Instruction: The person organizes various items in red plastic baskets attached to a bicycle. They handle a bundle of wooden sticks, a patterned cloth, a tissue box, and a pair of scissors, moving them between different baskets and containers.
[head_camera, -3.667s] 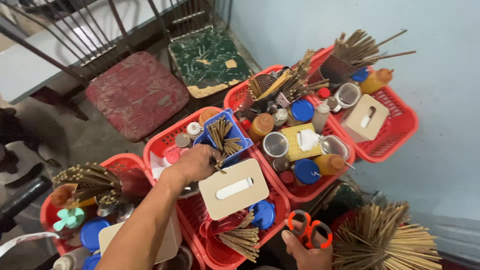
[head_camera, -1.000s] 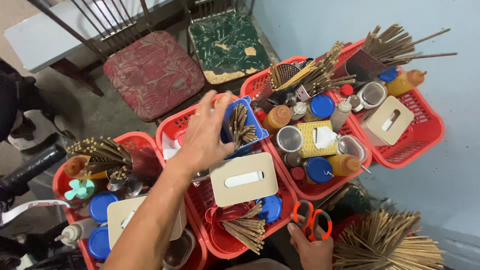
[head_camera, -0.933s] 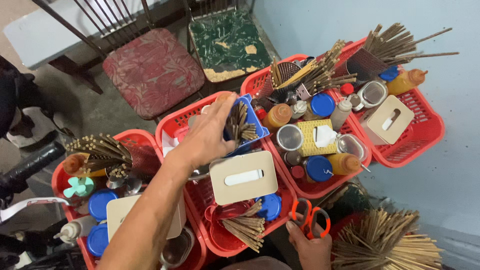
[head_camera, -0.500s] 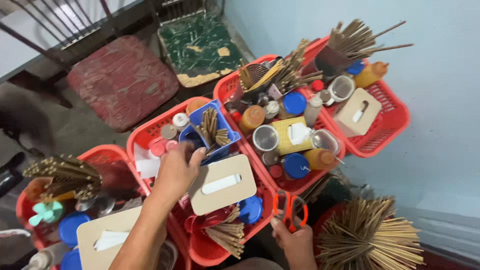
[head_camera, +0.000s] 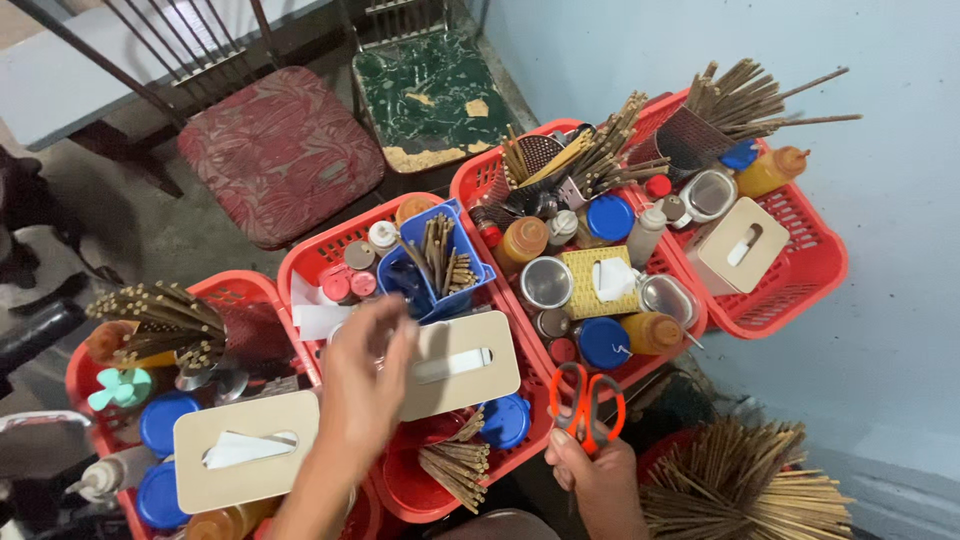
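Note:
My left hand (head_camera: 362, 378) hovers, blurred, over a red plastic basket (head_camera: 312, 252), fingers apart and holding nothing. It sits just below a blue holder (head_camera: 440, 268) full of wooden chopsticks and partly covers a beige tissue box (head_camera: 468, 362). My right hand (head_camera: 598, 478) is at the lower middle, gripping orange-handled scissors (head_camera: 588, 404) by the loops, blades hidden below. A bundle of wooden chopsticks (head_camera: 750, 488) lies just right of that hand.
Several red baskets hold sauce bottles, blue-lidded jars, metal cups, tissue boxes and chopstick holders. A second beige tissue box (head_camera: 245, 450) lies at lower left. Two cushioned chairs (head_camera: 280, 150) stand behind. A pale blue wall (head_camera: 890, 200) runs along the right.
My left hand has pulled back from the blue chopstick holder toward me and now hovers open. The right hand keeps the scissors in about the same place. The camera has shifted.

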